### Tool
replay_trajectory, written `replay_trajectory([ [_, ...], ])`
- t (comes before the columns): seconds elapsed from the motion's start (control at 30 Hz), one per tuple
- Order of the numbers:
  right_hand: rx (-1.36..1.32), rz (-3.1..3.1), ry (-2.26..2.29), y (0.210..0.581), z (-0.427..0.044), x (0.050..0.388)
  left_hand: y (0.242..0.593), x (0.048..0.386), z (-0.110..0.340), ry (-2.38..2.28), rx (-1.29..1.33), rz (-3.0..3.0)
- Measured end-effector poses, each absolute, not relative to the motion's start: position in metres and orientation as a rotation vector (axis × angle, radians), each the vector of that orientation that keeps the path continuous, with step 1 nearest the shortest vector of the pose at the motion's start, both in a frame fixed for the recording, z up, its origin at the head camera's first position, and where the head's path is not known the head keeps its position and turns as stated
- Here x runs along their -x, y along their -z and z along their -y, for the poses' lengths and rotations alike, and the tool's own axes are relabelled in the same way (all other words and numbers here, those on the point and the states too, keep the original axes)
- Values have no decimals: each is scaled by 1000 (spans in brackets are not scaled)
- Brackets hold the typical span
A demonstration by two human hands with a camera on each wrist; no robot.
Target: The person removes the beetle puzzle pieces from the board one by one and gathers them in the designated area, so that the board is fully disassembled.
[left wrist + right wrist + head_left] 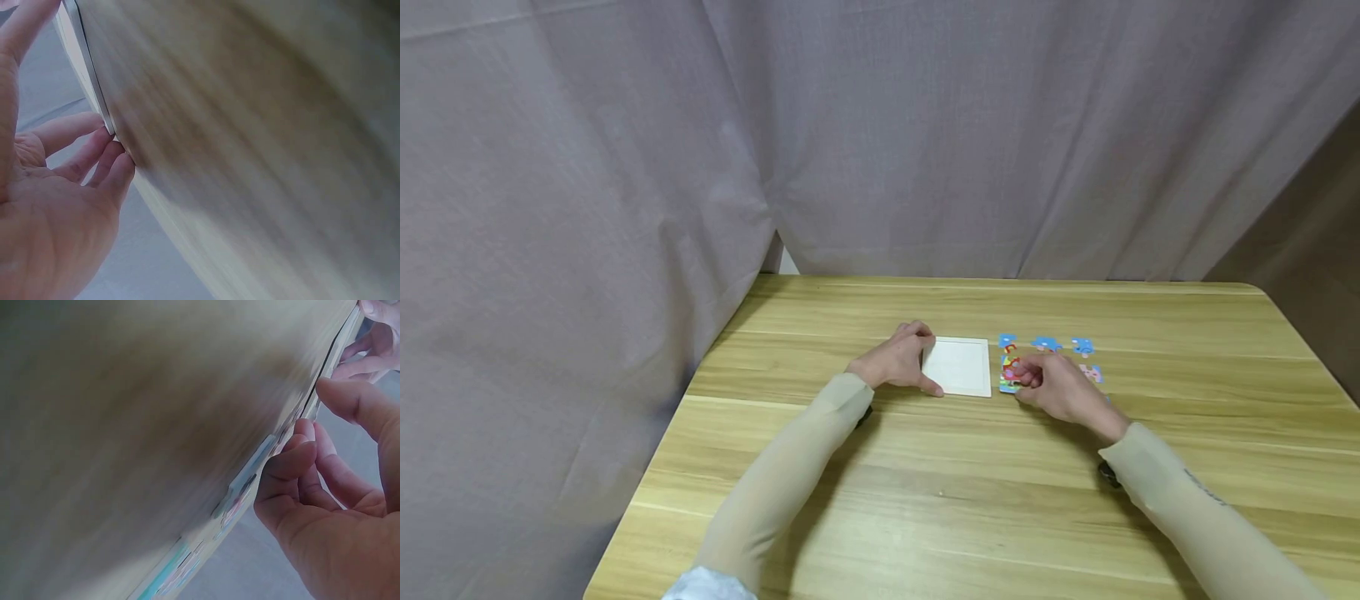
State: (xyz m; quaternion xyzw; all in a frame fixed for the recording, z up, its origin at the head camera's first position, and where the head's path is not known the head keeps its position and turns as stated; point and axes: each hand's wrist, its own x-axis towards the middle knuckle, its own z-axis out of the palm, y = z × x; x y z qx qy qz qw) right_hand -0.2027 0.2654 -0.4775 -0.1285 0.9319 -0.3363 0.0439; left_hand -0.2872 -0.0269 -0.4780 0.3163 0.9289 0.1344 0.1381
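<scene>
A white square puzzle frame (957, 367) lies flat on the wooden table. My left hand (897, 358) holds its left side, the thumb at the near edge and the fingers towards the far edge. The left wrist view shows these fingertips against the frame's thin edge (94, 81). Just right of the frame, my right hand (1060, 387) pinches a colourful jigsaw piece (1008, 384) between thumb and curled fingers, low over the table. The hand partly covers this piece. Blue jigsaw pieces (1047, 342) and a pink one (1092, 373) lie around the right hand.
The wooden table (925, 517) extends towards me and to both sides. Grey curtains (910, 142) hang behind it and along its left side. More pieces (165, 572) show edge-on in the right wrist view.
</scene>
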Motion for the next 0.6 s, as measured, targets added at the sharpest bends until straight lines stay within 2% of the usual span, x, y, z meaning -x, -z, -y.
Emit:
replay_trajectory([
  [0.6, 370, -2812, 910, 474, -270, 204, 478, 286, 27, -407, -916, -2688],
])
